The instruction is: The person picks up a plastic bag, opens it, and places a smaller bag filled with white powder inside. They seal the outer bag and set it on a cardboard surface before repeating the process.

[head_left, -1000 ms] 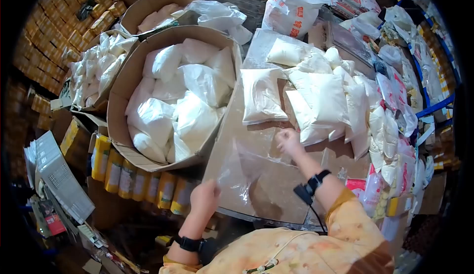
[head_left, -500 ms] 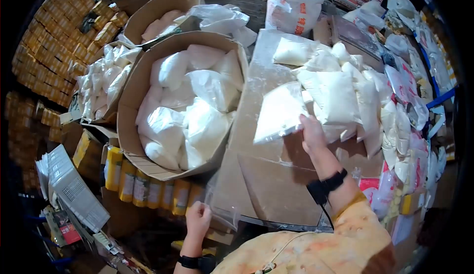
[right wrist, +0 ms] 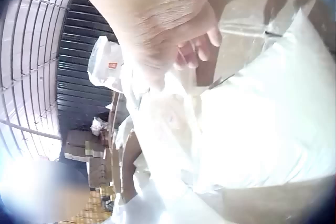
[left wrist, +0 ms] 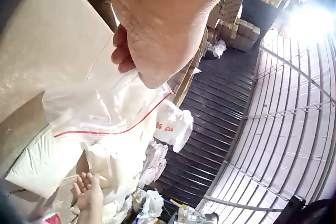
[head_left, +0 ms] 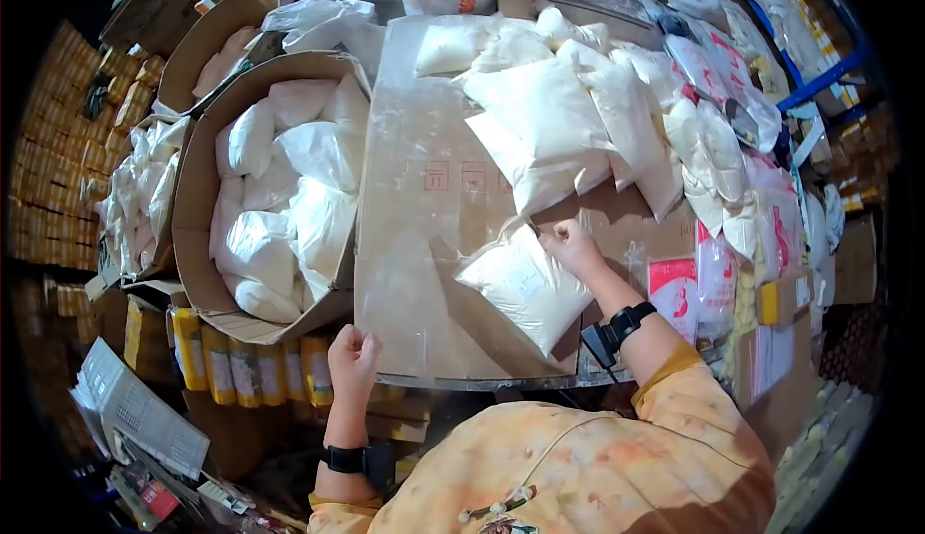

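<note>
Pinched a clear zip bag [left wrist: 100, 106] in the curled fingers of the left hand [head_left: 355, 353], left of centre low in the head view, with a red strip [left wrist: 105, 132] running across the lower left of the left wrist view. Showed nothing gripped in the right hand [head_left: 570, 247], with fingers loosely bent and parted, right of centre at the upper right edge of a filled white bag [head_left: 528, 288], though could not tell whether touching. Had that bag lying tilted on the cardboard [head_left: 405, 235], between both hands but nearer the right, just below the pile of white bags [head_left: 544, 120]
</note>
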Action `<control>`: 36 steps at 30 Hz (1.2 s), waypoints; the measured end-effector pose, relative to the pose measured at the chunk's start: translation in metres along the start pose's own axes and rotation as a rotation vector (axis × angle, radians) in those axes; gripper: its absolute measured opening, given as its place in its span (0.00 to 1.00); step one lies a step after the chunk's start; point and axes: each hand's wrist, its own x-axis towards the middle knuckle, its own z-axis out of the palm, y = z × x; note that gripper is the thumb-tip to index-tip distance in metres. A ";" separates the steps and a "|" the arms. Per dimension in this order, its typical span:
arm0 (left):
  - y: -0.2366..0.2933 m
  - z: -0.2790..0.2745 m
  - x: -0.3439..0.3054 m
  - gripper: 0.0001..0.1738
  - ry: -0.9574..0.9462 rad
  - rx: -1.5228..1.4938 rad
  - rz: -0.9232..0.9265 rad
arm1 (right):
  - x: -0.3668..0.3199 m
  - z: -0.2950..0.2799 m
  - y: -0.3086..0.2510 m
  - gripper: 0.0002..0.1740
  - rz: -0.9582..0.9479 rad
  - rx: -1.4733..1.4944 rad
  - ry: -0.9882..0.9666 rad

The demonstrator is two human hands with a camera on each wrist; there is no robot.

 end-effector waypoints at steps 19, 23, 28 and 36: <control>0.038 0.134 -0.036 0.09 -0.049 0.443 0.276 | -0.165 -0.143 0.028 0.18 -0.231 0.303 -0.400; 0.062 0.192 -0.052 0.08 -0.174 0.474 0.246 | -0.200 -0.206 0.028 0.16 -0.422 0.216 -0.453; 0.073 0.244 -0.068 0.09 -0.297 0.578 0.277 | -0.213 -0.207 0.049 0.16 -0.512 -0.037 -0.395; 0.025 0.290 -0.075 0.12 -0.504 0.789 0.310 | -0.163 -0.133 0.108 0.18 -0.579 -0.372 -0.571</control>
